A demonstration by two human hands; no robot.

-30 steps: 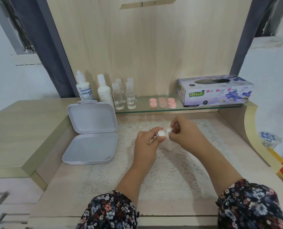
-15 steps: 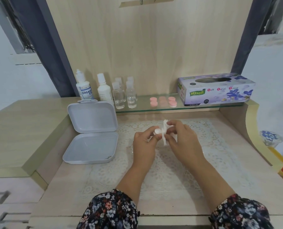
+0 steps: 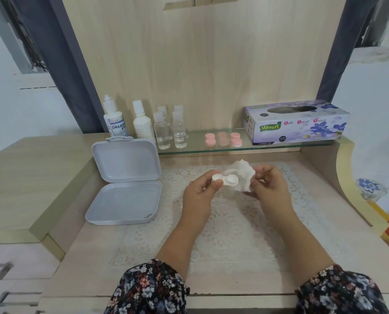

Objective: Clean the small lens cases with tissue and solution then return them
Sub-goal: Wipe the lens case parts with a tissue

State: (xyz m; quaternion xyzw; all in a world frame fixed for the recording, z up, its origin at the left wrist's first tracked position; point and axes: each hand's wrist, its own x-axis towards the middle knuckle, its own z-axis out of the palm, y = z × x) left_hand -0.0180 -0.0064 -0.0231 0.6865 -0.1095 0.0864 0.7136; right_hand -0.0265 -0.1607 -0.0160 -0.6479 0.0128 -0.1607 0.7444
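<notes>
Left hand [image 3: 199,193] fingers [image 3: 218,184] pinch white lens case [image 3: 225,180] by one end; right hand [image 3: 269,189] fingers clench crumpled tissue [image 3: 242,175] just beside it. Best: steady the case, work tissue round each cap. Open grey box [image 3: 123,200] left of fingers looks near empty; clear bottles [image 3: 171,132] beyond, part-filled

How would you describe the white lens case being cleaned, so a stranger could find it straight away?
Start at the lace mat on the wooden desk, in front of the glass shelf. Above the mat, the left hand pinches a small white lens case with two round cups joined side by side. Unlike the pink cases on the shelf, it is white, held up, and next to the crumpled tissue in the right hand.
</notes>
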